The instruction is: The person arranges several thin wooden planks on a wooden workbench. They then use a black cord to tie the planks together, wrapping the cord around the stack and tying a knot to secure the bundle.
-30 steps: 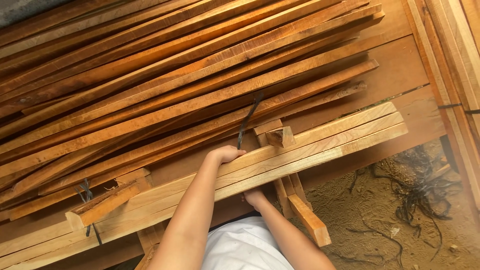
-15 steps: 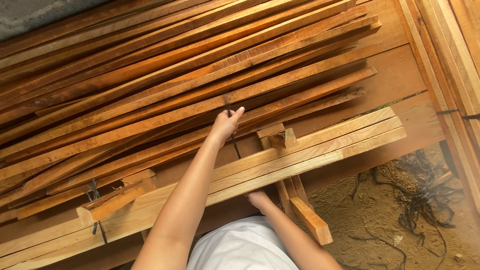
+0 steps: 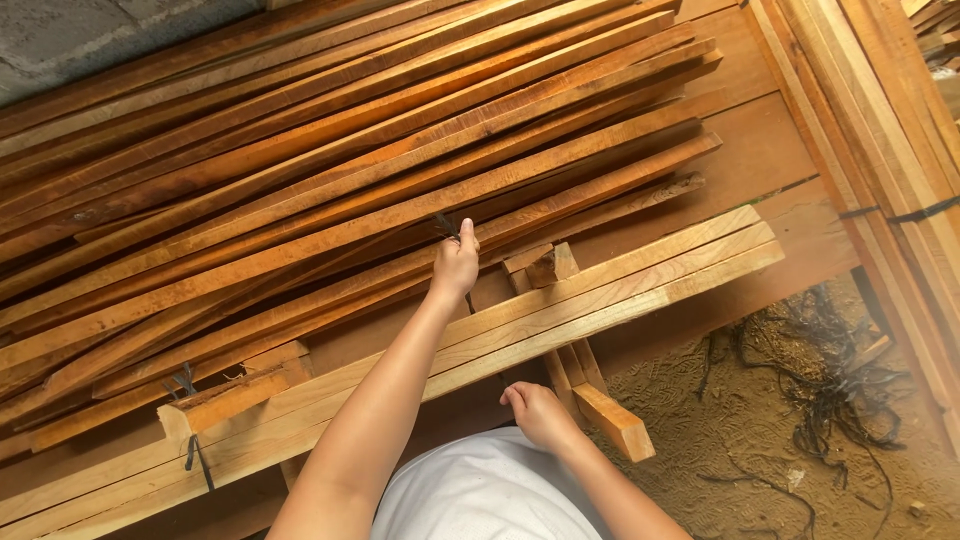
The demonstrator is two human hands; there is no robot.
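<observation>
Reaching up to the middle of the frame, the left hand (image 3: 455,262) closes its fingers on a dark plastic strap (image 3: 445,226) that sticks up just above the knuckles, where it crosses a long reddish wooden slat (image 3: 330,235). The strap lies directly at the fingertips, on the far side of the hand from the body, and the slat it rests on runs its long axis from lower left to upper right, across the line of the forearm. This hand is clearly the nearer one to the strap; the right hand (image 3: 537,412) sits low in the frame, well apart from it, curled loosely with its fingers against the near edge of the pale boards (image 3: 620,290) that cross below the pile. Whether that hand grips anything I cannot tell, since the palm faces down. The slat belongs to a broad stack of slats (image 3: 250,150) filling the upper left and centre. A short wooden block (image 3: 553,265) stands just right of the left hand, and loose black straps (image 3: 820,360) lie tangled on the sawdust floor (image 3: 760,450) at lower right. How far the held strap runs under the hand is hidden.
</observation>
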